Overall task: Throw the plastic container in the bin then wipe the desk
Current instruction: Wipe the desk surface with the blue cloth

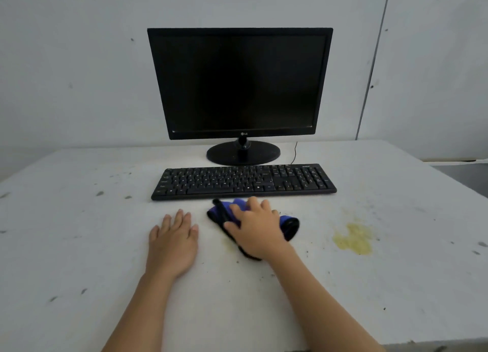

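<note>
The white worktop [79,246] is scuffed, with dark flecks scattered across its left half and bare room out to the left edge. The left hand [173,242] lies flat on it, palm down, fingers together and extended, holding nothing, just left of the cloth. At centre a black keyboard [244,181] runs across, its front edge just beyond the fingertips of both hands; behind it stands a dark monitor [239,83] on a round base, close to the grey wall. The right hand [257,226] is spread wide and pressed down on a crumpled blue and black cloth [289,225], which touches the worktop just in front of the keyboard. To the right, near the cloth but apart from it, a yellowish stain [353,238] marks the surface. Beyond it the worktop is bare to its right edge.
</note>
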The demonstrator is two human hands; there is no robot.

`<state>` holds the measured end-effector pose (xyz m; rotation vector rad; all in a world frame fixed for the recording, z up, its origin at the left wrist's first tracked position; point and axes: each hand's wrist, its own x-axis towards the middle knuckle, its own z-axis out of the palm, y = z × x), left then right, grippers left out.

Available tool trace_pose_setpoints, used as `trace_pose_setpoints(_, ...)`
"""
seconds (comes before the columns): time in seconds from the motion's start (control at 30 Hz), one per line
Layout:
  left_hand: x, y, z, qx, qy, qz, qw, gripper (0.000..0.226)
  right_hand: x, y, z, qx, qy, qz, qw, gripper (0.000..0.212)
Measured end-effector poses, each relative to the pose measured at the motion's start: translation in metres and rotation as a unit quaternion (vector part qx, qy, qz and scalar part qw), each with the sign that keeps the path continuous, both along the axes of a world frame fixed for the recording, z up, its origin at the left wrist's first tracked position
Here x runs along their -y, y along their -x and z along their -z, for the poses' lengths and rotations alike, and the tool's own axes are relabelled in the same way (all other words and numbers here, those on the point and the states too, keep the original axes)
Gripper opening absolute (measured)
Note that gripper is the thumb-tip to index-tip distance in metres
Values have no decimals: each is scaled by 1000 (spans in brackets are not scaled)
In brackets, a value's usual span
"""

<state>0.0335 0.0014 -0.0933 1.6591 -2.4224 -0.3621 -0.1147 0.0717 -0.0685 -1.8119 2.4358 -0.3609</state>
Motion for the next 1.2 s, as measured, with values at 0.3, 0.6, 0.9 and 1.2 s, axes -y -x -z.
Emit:
trace_pose_setpoints(0.3, -1, -2, 1, -6, -4, 11, 1000, 53, -31, 20, 10, -47, 49, 110, 992, 43)
trace_pose_setpoints(0.6, 0, -3, -1, -40, -5, 2, 999, 52, -4, -46, 12, -39, 24, -18, 999, 49)
trace_pose_setpoints(0.9, -3, -3, 0, -15, -6, 7, 1000, 51, -30, 27, 7, -53, 9, 125, 991, 44)
trace_pose_setpoints(1.2, -39, 49, -43, -365, 63, -27, 928, 32, -15, -8, -11, 220, 50, 2, 974, 40)
